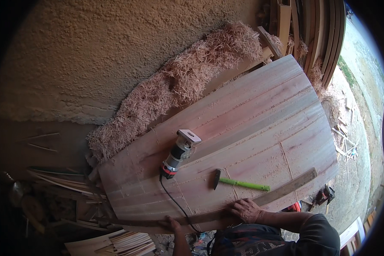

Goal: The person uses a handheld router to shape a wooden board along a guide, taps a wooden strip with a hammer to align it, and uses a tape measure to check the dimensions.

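Note:
A long, narrow wooden slat lies along the near edge of a large wooden panel made of joined boards. My left hand is closed round the slat's near edge left of the middle. On top of the slat, farther right, my right hand lies flat with its fingers stretched across it. A hammer with a green handle and dark head rests on the panel just beyond my right hand. Farther off, a trim router lies on its side, its black cord running toward me past the slat.
A heap of pinkish wood shavings lines the panel's far side against a rough wall. Long boards stand at the far right. Thin strips lie at the lower left. A dark power tool sits on the ground at right.

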Action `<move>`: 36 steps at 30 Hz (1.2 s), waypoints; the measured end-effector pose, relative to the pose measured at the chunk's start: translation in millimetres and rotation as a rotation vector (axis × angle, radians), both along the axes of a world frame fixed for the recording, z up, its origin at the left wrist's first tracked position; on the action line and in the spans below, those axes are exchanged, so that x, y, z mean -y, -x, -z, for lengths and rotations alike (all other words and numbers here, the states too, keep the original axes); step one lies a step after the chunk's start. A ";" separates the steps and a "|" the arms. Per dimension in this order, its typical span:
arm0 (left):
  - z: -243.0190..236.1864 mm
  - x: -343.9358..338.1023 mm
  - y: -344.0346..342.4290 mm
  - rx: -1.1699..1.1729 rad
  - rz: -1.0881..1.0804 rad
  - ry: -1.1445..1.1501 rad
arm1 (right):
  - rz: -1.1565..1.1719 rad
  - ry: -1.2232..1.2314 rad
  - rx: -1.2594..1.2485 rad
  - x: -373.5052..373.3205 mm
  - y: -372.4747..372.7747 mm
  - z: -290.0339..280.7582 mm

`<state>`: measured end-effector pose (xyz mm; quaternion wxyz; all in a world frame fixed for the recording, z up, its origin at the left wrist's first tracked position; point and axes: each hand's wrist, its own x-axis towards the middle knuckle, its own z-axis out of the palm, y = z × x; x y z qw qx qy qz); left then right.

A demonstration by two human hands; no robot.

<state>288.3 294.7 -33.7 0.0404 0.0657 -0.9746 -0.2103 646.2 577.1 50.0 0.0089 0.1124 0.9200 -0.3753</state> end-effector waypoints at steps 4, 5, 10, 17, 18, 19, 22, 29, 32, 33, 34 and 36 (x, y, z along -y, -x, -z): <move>0.8 6.1 5.1 -0.003 0.012 -0.055 | -0.017 -0.006 0.022 0.5 0.9 0.4; 2.7 9.8 7.2 -0.005 0.004 -0.047 | -0.016 -0.001 0.016 0.8 1.5 0.7; 1.8 5.0 2.6 0.043 0.019 -0.055 | -0.010 0.002 -0.001 -0.4 0.7 1.9; -5.4 -4.4 -5.1 0.048 0.017 -0.096 | -0.024 -0.018 0.021 0.1 0.1 3.4; -6.8 -3.0 -4.3 0.045 0.023 -0.069 | -0.027 -0.014 0.018 -0.3 0.4 3.1; -7.8 -1.9 -3.5 0.043 0.029 -0.043 | -0.029 -0.009 0.014 -0.6 0.6 2.8; -7.1 -2.7 -2.4 0.043 0.015 -0.061 | -0.046 0.003 0.020 -0.7 3.5 6.0; 4.7 8.9 3.0 -0.042 0.046 -0.084 | -0.062 -0.009 0.010 -0.2 4.5 6.7; 3.5 -2.2 -4.1 -0.023 0.037 -0.089 | -0.070 -0.031 0.036 0.2 2.5 8.3; 2.6 -0.6 -2.5 -0.010 0.022 -0.055 | -0.063 -0.032 0.023 -0.3 2.6 6.5; 1.6 1.1 -1.2 0.004 0.008 -0.022 | -0.055 -0.032 0.011 -0.5 2.8 5.5; 2.3 4.0 1.4 -0.006 0.017 -0.013 | -0.046 -0.017 -0.003 0.0 3.5 5.2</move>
